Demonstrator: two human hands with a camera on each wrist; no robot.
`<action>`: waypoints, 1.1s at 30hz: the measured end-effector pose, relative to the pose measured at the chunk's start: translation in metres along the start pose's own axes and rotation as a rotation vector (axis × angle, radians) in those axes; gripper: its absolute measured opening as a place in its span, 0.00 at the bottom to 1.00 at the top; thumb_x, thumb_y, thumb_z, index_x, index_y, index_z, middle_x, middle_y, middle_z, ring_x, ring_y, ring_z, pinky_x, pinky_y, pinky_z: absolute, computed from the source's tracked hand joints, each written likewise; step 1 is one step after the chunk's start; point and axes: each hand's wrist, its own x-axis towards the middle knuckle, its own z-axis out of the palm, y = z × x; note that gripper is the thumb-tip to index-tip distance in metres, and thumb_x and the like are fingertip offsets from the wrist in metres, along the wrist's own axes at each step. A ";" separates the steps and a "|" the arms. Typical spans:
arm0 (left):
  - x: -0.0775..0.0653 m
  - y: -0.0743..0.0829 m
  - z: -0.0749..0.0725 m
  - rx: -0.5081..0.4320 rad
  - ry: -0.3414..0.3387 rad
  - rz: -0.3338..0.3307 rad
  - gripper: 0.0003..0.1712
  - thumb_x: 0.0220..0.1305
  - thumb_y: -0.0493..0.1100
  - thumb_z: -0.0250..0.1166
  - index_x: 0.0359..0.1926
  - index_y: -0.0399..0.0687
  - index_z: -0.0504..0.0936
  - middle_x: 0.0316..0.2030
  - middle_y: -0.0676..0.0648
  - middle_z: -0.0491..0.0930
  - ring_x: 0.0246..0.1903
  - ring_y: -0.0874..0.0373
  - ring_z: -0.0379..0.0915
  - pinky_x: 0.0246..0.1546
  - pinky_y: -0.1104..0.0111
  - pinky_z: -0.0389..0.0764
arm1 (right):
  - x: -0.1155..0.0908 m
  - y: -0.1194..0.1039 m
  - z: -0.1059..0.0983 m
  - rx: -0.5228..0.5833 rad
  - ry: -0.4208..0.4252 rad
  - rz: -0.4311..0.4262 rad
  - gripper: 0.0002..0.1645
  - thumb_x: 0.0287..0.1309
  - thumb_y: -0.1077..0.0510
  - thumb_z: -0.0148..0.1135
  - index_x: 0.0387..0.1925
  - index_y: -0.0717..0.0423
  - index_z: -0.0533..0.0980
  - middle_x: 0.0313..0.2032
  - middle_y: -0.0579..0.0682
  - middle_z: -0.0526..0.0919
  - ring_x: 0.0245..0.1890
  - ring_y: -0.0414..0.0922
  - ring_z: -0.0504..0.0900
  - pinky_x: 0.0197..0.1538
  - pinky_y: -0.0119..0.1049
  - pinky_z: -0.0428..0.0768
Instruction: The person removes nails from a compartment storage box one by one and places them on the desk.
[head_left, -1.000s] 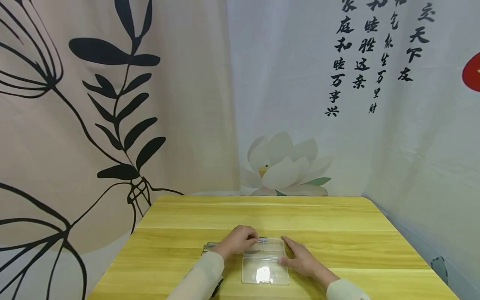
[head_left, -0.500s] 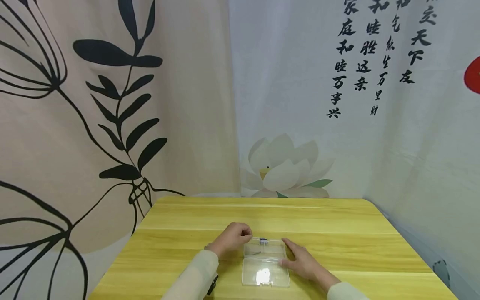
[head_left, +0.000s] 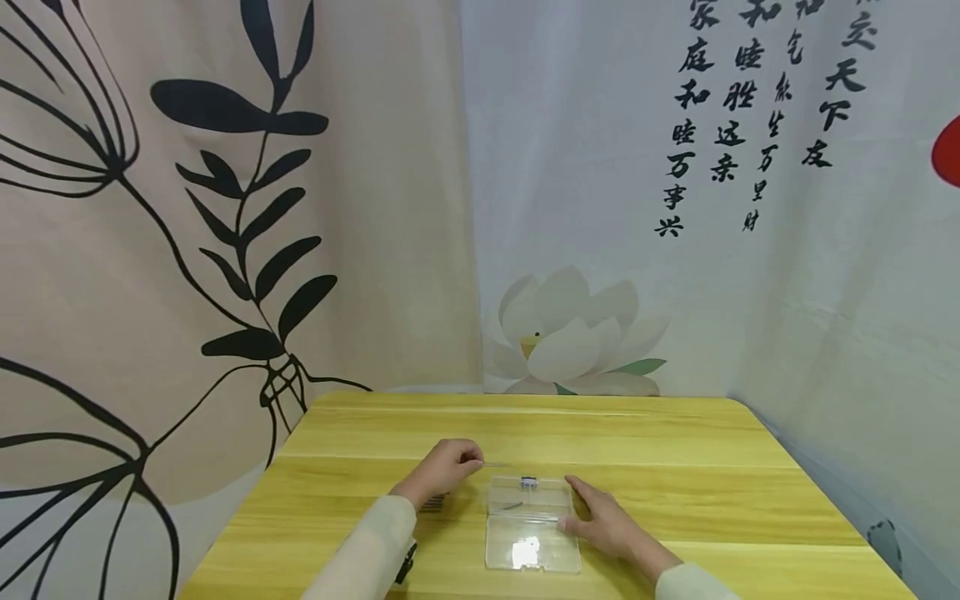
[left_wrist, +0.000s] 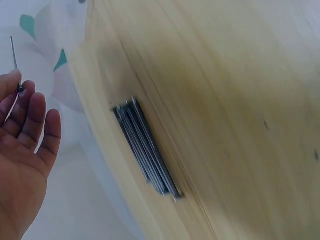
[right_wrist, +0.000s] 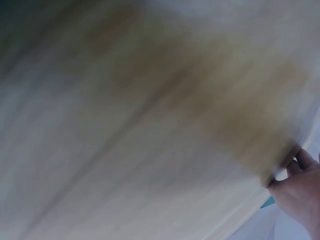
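My left hand [head_left: 447,465] pinches a thin metal rod [left_wrist: 14,55] that looks like a nail, with a small dark end [left_wrist: 20,89] at the fingers. It is above the table, beyond and left of an unlatched clear plastic box [head_left: 531,546], whose lid lies folded out toward me. Inside the box's far half is a thin dark piece [head_left: 513,506]; a small latch [head_left: 528,482] shows at the far edge. My right hand [head_left: 609,523] holds the box by its right side, thumb near the hinge and fingers at the far corner. The right wrist view is blurred.
A bundle of similar grey metal rods [left_wrist: 146,150] lies on the wooden table [head_left: 675,483], partly hidden by my left wrist in the head view. A black object [head_left: 406,563] shows beside the left sleeve. Printed curtains [head_left: 405,208] hang behind the table.
My left hand has moved from the box's far left corner leftward and away from me, with the thin rod now apart from the box. The right hand and box stay in place.
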 end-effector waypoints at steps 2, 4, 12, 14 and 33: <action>-0.002 -0.003 -0.005 -0.009 0.001 -0.007 0.09 0.74 0.40 0.59 0.41 0.39 0.82 0.34 0.40 0.80 0.26 0.62 0.66 0.29 0.67 0.72 | 0.000 0.000 0.000 0.003 -0.001 0.000 0.51 0.60 0.41 0.67 0.75 0.58 0.56 0.71 0.67 0.59 0.69 0.71 0.54 0.66 0.69 0.52; -0.005 -0.007 -0.009 -0.012 0.005 -0.015 0.09 0.74 0.40 0.59 0.41 0.39 0.82 0.33 0.39 0.80 0.25 0.62 0.66 0.29 0.67 0.72 | 0.000 0.001 0.000 0.003 -0.003 -0.002 0.51 0.60 0.41 0.67 0.75 0.59 0.56 0.71 0.68 0.59 0.69 0.71 0.54 0.66 0.69 0.52; -0.018 -0.024 -0.022 -0.001 0.020 -0.035 0.09 0.74 0.40 0.58 0.41 0.40 0.81 0.33 0.40 0.79 0.26 0.60 0.66 0.29 0.65 0.71 | 0.002 0.001 -0.001 0.010 -0.024 -0.013 0.51 0.61 0.42 0.67 0.75 0.60 0.56 0.71 0.68 0.59 0.70 0.70 0.54 0.66 0.68 0.53; -0.020 -0.027 -0.025 0.005 0.019 -0.039 0.09 0.74 0.41 0.58 0.41 0.40 0.81 0.33 0.40 0.79 0.26 0.60 0.66 0.29 0.65 0.71 | 0.001 0.001 -0.003 0.008 -0.023 -0.013 0.51 0.61 0.42 0.67 0.75 0.60 0.56 0.71 0.69 0.59 0.69 0.71 0.55 0.66 0.69 0.53; -0.040 -0.054 -0.044 0.026 0.017 -0.103 0.07 0.73 0.37 0.58 0.39 0.39 0.81 0.31 0.46 0.78 0.28 0.59 0.67 0.30 0.66 0.71 | -0.003 -0.005 -0.003 0.012 -0.007 0.019 0.50 0.60 0.43 0.68 0.75 0.58 0.57 0.71 0.68 0.60 0.69 0.71 0.54 0.65 0.69 0.52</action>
